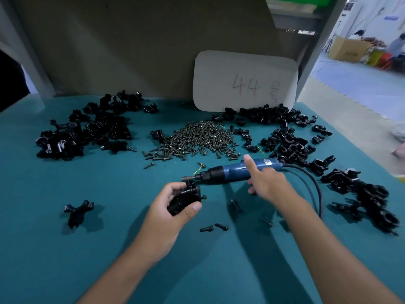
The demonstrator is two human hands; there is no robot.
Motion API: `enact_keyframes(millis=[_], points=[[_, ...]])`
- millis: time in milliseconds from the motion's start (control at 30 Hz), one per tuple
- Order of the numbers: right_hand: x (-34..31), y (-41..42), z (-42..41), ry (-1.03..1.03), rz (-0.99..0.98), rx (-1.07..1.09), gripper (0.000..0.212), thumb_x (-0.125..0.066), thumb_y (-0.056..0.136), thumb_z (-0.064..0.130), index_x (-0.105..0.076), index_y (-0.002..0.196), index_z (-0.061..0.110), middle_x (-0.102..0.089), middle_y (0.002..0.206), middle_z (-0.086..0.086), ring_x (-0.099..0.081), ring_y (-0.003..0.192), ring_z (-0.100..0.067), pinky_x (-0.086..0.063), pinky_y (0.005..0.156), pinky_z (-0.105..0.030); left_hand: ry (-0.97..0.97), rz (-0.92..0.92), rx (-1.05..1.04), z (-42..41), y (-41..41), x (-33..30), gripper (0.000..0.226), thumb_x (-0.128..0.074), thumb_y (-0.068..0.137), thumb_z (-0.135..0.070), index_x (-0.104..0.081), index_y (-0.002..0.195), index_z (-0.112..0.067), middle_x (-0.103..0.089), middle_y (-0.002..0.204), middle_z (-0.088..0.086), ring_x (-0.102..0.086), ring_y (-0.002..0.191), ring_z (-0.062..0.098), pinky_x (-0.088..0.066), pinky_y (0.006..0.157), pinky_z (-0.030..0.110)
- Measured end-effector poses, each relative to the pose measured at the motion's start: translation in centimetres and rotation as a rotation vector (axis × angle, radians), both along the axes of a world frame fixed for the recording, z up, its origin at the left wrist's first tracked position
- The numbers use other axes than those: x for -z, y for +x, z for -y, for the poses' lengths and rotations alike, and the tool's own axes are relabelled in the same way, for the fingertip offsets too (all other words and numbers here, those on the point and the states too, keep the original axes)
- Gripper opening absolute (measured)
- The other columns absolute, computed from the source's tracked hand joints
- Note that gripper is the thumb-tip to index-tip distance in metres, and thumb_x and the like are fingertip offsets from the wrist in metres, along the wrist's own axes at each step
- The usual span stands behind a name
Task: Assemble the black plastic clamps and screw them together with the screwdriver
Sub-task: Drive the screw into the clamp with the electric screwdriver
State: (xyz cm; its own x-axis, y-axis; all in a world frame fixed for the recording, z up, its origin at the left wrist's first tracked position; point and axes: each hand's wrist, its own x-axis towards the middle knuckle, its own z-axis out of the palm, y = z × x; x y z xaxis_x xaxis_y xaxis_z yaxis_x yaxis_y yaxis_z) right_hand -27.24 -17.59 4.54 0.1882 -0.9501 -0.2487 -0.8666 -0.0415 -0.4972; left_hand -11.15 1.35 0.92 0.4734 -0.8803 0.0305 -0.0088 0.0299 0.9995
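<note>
My left hand point(168, 218) grips a black plastic clamp point(186, 199) with a screw sticking out of its right side. My right hand point(266, 182) holds the blue electric screwdriver point(228, 171): the thumb lies across its blue body and the fingers curl under it. The screwdriver points left, and its bit point(187, 178) sits just above the clamp. A heap of dark screws point(195, 139) lies in the middle of the teal table point(109, 189). A few loose screws point(214, 227) lie near my hands.
Piles of black clamp parts lie at the back left point(87, 130) and along the right point(291, 139). A single clamp piece point(77, 212) lies at the left. A white card marked 44 point(245, 82) leans on the back wall. The screwdriver cable point(315, 189) loops on the right.
</note>
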Motion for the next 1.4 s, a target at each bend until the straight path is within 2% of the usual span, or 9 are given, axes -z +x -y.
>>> enact_keyframes(millis=[67,167,233,333,400,567,833,1000,1400], points=[[0.0,0.8,1.6,0.107,0.003,0.116,0.094,-0.024,0.086,0.087,-0.067,0.108,0.006,-0.076,0.081,-0.002,-0.068,0.085,-0.021,-0.054,0.091,-0.042,0.008,0.037,-0.016,0.0,0.0,-0.1,0.029,-0.077,0.085,-0.018,-0.061,0.109,-0.023,-0.071,0.094,-0.020,-0.065,0.080,-0.006,-0.046,0.070,0.007],[0.1,2.5,2.2,0.179,0.185,0.249,0.070,-0.051,0.091,0.071,-0.067,0.108,0.005,-0.072,0.073,-0.003,-0.063,0.059,-0.016,-0.056,0.063,-0.031,0.007,0.098,-0.032,-0.4,0.2,-0.2,0.030,-0.078,0.084,-0.021,-0.061,0.107,-0.029,-0.071,0.097,-0.019,-0.066,0.085,-0.001,-0.047,0.072,0.008],[-0.2,2.9,1.8,0.300,0.345,0.347,0.057,-0.059,0.094,0.056,-0.060,0.118,0.005,-0.074,0.084,-0.008,-0.067,0.062,-0.016,-0.049,0.051,-0.027,-0.007,0.120,-0.053,-0.6,0.2,-0.3,0.030,-0.079,0.084,-0.021,-0.061,0.106,-0.030,-0.070,0.097,-0.019,-0.066,0.087,0.001,-0.047,0.074,0.008],[-0.1,2.8,1.4,0.403,0.809,0.443,0.044,-0.065,0.097,0.034,-0.049,0.129,0.008,-0.068,0.116,-0.015,-0.072,0.093,-0.029,-0.061,0.070,-0.039,-0.069,0.115,-0.109,-1.1,0.0,-0.8,0.033,-0.077,0.080,-0.029,-0.059,0.107,-0.030,-0.070,0.098,-0.020,-0.066,0.091,-0.001,-0.046,0.078,0.008],[-0.3,2.5,0.9,0.333,1.094,0.520,0.043,-0.067,0.095,0.022,-0.046,0.130,0.010,-0.066,0.115,-0.012,-0.070,0.100,-0.029,-0.059,0.076,-0.040,-0.098,0.076,-0.136,-1.2,0.1,-1.0,0.034,-0.076,0.080,-0.031,-0.058,0.109,-0.032,-0.070,0.101,-0.020,-0.066,0.094,-0.001,-0.047,0.081,0.009],[-3.4,0.4,-0.1,0.046,1.400,0.601,0.046,-0.071,0.088,0.015,-0.047,0.128,0.016,-0.065,0.106,-0.002,-0.064,0.087,-0.014,-0.052,0.066,-0.030,-0.090,-0.058,-0.134,-1.0,0.8,-0.8,0.034,-0.076,0.085,-0.022,-0.060,0.115,-0.028,-0.074,0.105,-0.009,-0.068,0.099,0.005,-0.049,0.082,0.012],[-6.5,-1.3,-3.3,0.084,2.038,0.353,0.030,-0.066,0.089,0.002,-0.057,0.116,0.013,-0.061,0.101,0.002,-0.059,0.071,-0.011,-0.051,0.068,-0.028,-0.016,-0.298,0.072,-0.2,0.4,0.1,0.045,-0.081,0.078,-0.022,-0.065,0.120,-0.017,-0.076,0.105,0.006,-0.071,0.102,0.032,-0.052,0.095,0.040],[-7.0,-0.3,-5.1,0.064,2.075,0.312,0.024,-0.063,0.089,0.001,-0.055,0.109,0.012,-0.056,0.098,0.001,-0.056,0.066,-0.011,-0.050,0.064,-0.029,-0.088,-0.497,0.088,0.1,0.2,0.4,0.039,-0.066,0.082,-0.022,-0.065,0.116,-0.003,-0.074,0.101,0.010,-0.072,0.095,0.025,-0.060,0.078,0.028],[-5.3,1.3,-5.9,0.007,1.989,0.286,0.029,-0.061,0.091,0.002,-0.050,0.117,0.011,-0.054,0.099,0.001,-0.054,0.067,-0.011,-0.048,0.061,-0.029,-0.098,-0.337,0.154,-0.1,0.5,0.3,0.041,-0.063,0.086,-0.027,-0.061,0.120,-0.004,-0.074,0.112,0.012,-0.070,0.097,0.021,-0.049,0.065,0.023]])
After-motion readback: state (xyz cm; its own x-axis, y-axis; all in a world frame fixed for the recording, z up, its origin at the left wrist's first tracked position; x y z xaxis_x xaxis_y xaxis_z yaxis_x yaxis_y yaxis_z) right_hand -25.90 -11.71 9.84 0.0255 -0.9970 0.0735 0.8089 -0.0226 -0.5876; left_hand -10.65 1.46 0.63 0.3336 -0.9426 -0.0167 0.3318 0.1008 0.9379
